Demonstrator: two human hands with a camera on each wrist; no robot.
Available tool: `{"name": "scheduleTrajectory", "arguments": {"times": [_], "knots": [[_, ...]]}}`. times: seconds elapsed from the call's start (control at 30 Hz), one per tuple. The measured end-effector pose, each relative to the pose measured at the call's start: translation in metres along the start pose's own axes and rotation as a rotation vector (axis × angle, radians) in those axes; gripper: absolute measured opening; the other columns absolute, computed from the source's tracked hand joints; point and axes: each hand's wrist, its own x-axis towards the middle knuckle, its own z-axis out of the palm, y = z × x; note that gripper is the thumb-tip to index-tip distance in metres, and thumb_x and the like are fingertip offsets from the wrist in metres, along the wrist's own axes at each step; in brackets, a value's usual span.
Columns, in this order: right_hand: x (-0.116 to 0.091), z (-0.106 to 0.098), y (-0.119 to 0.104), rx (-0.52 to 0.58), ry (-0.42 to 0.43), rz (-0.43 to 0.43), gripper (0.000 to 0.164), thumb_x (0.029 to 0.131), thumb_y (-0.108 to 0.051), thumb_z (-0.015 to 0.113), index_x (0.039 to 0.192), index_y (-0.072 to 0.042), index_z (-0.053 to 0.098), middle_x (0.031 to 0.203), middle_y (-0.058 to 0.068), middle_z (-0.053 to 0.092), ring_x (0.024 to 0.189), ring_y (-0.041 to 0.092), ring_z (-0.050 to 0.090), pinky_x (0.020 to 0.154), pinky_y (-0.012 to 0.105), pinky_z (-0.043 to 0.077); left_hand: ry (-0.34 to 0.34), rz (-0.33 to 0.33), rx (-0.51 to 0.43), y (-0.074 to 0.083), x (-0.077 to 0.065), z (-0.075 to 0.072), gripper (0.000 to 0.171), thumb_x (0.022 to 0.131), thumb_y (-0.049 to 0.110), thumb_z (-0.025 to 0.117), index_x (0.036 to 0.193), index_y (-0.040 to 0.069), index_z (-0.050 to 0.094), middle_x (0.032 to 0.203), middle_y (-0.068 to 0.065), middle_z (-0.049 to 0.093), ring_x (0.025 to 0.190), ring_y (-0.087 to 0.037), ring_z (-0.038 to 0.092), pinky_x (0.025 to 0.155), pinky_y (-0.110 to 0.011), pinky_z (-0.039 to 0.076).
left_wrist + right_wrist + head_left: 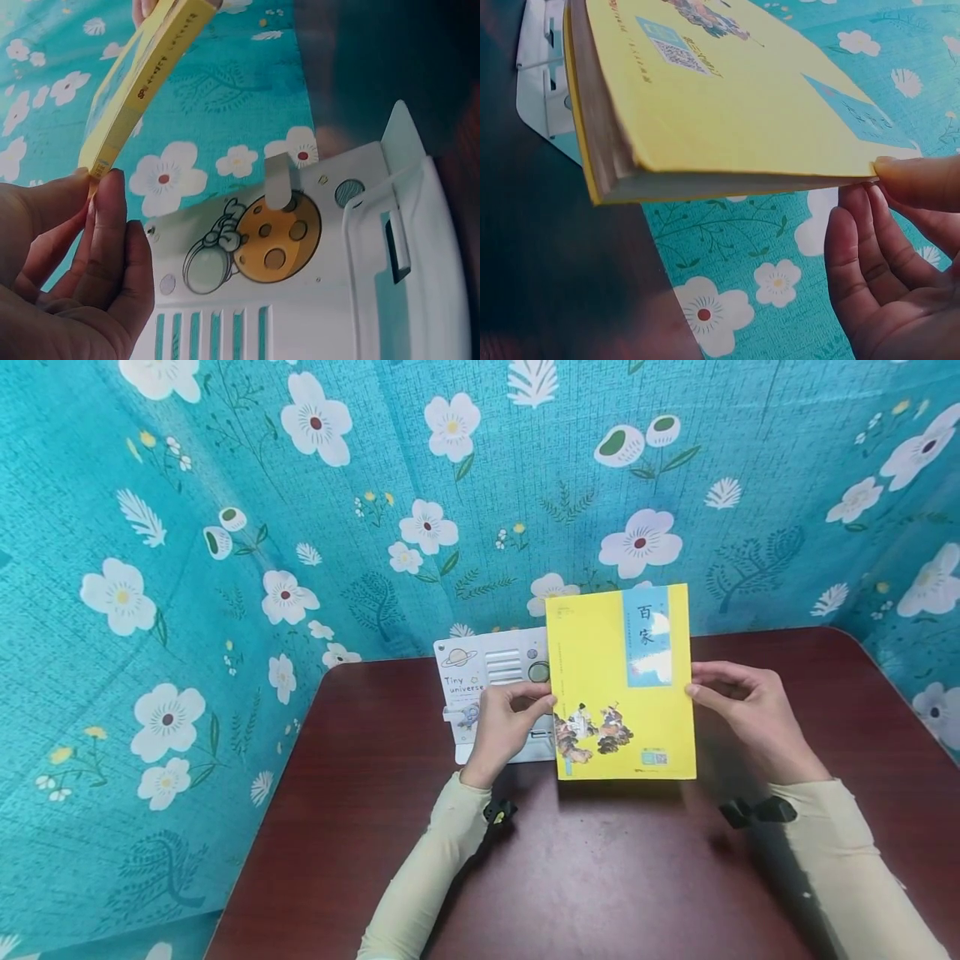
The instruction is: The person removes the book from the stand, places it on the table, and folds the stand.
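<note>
Between the two hands a yellow book (592, 668) stands upright, its front cover with a blue title panel facing the head camera. My left hand (510, 722) pinches the spine edge between thumb and fingers; the left wrist view shows the printed spine (146, 86) there. At the opposite edge, my right hand (750, 714) pinches the cover and pages, thumb on the front, as the right wrist view shows. Behind the book and to its left stands a white book stand (468, 672) with space drawings and slots, partly hidden by the book and left hand.
The dark red table (360, 793) reaches back to a teal floral cloth (495, 485) hanging behind and at the left. A small metal clip (279, 184) and a clear ledge (375, 217) project from the stand. Black wrist devices (757, 812) sit below the hands.
</note>
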Motion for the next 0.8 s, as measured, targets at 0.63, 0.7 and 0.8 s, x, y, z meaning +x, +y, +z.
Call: {"name": "scheduleTrajectory", "arguments": {"times": [0.63, 0.7, 0.8], "knots": [[-0.011, -0.025, 0.013, -0.196, 0.005, 0.046, 0.047, 0.097, -0.021, 0.075, 0.138, 0.0, 0.064, 0.098, -0.032, 0.072, 0.087, -0.005, 0.069, 0.077, 0.011, 0.057, -0.032, 0.035, 0.018, -0.003, -0.001, 0.026, 0.016, 0.094, 0.011, 0.078, 0.106, 0.001, 0.08, 0.099, -0.014, 0.081, 0.08, -0.018, 0.077, 0.075, -0.02, 0.059], [-0.012, -0.028, 0.015, -0.187, 0.007, 0.061, 0.048, 0.097, -0.021, 0.075, 0.139, 0.0, 0.064, 0.098, -0.032, 0.073, 0.088, -0.004, 0.069, 0.077, 0.012, 0.057, -0.045, 0.037, 0.014, -0.003, -0.001, 0.028, 0.017, 0.094, 0.012, 0.078, 0.107, 0.001, 0.08, 0.098, -0.015, 0.081, 0.079, -0.018, 0.077, 0.075, -0.02, 0.059], [-0.014, -0.032, 0.018, -0.173, 0.006, 0.087, 0.049, 0.097, -0.022, 0.075, 0.14, -0.002, 0.064, 0.099, -0.031, 0.073, 0.09, -0.001, 0.069, 0.077, 0.012, 0.057, -0.066, 0.031, 0.005, -0.003, -0.002, 0.032, 0.017, 0.094, 0.011, 0.077, 0.107, 0.001, 0.08, 0.098, -0.014, 0.08, 0.078, -0.016, 0.077, 0.076, -0.021, 0.06]]}}
